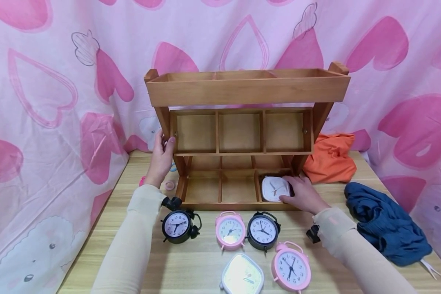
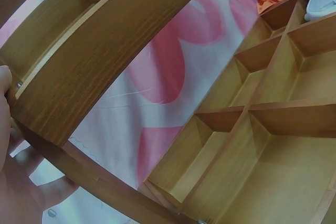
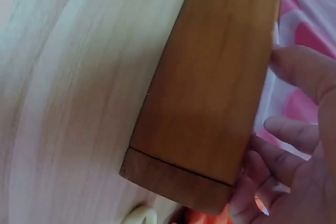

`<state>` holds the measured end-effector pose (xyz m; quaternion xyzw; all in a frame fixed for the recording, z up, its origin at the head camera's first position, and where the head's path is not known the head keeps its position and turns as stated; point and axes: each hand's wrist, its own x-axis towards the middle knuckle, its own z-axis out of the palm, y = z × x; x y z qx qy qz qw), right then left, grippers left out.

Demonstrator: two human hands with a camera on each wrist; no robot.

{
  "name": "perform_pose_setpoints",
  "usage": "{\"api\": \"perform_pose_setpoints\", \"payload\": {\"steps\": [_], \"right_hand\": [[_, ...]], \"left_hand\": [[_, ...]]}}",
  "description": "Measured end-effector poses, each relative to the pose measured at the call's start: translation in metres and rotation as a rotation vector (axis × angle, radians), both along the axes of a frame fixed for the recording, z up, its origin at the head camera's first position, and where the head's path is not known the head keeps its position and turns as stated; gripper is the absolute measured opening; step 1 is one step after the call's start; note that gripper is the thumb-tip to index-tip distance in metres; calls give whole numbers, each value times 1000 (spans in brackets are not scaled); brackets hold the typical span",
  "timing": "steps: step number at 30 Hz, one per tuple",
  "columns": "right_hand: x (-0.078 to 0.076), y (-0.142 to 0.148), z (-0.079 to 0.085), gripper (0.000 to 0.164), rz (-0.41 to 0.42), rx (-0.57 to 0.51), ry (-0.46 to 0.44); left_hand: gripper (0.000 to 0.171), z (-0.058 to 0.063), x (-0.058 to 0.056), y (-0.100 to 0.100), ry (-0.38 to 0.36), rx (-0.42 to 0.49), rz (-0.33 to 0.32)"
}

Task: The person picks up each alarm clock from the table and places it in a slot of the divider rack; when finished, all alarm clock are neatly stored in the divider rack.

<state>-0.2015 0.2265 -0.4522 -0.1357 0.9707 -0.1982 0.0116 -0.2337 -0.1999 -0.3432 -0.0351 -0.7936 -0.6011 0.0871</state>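
A brown wooden rack (image 1: 248,93) with three tiers of divided trays stands on the table. At its left side, my left hand (image 1: 161,157) grips the upright beside the middle tray, thumb in front and fingers spread behind. In the bottom tray's right compartment lies a white square alarm clock (image 1: 273,188), face up. My right hand (image 1: 304,195) holds that clock by its right edge, thumb at the lower corner. The right wrist view shows the right fingers (image 3: 294,135) reaching over the rack's side panel (image 3: 210,77), with the clock hidden there.
In front of the rack are black alarm clocks (image 1: 262,230), pink alarm clocks (image 1: 291,268) and another white square clock (image 1: 242,274). Orange cloth (image 1: 330,159) and dark blue cloth (image 1: 386,224) lie at right. A heart-patterned curtain (image 1: 106,94) hangs behind and at both sides.
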Motion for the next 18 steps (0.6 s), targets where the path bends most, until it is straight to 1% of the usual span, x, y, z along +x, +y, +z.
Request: {"api": "perform_pose_setpoints", "payload": {"steps": [4,7,10,12,15,18], "right_hand": [[15,4,10,72,30,-103,2],[34,6,24,77,33,-155,6],[56,8,38,81,19,-164,11],[70,10,45,81,18,-168,34],[91,12,47,78,50,-179,107],[110,14,39,80,103,-183,179]], "left_hand": [[57,-1,0,0,-2,3,2],[57,-1,0,0,1,8,4],[56,-1,0,0,8,9,8],[56,-1,0,0,11,9,9],[57,-1,0,0,8,7,11],[57,0,-1,0,2,5,11]]}}
